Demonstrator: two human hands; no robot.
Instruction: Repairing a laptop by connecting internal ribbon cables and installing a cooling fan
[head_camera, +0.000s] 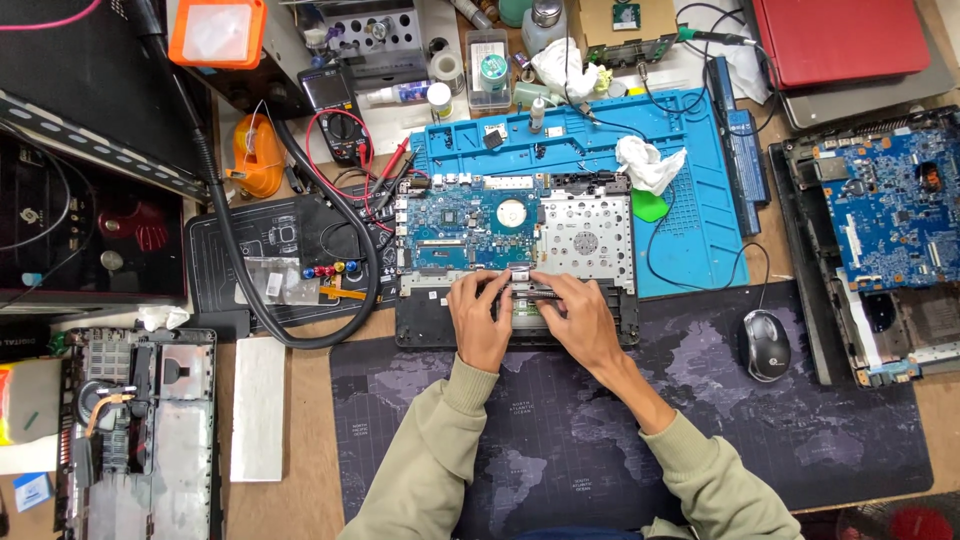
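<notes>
An opened laptop base lies in front of me, its blue motherboard and silver drive bay plate exposed. My left hand and my right hand meet at the near edge of the board. Both pinch a small dark strip-shaped part between fingertips. The fingers hide most of that part and the area under it.
A blue repair mat with white tissue lies behind the laptop. A mouse sits to the right on a dark desk mat. Another stripped laptop is far right, a third chassis at lower left. A multimeter and a thick black hose are at left.
</notes>
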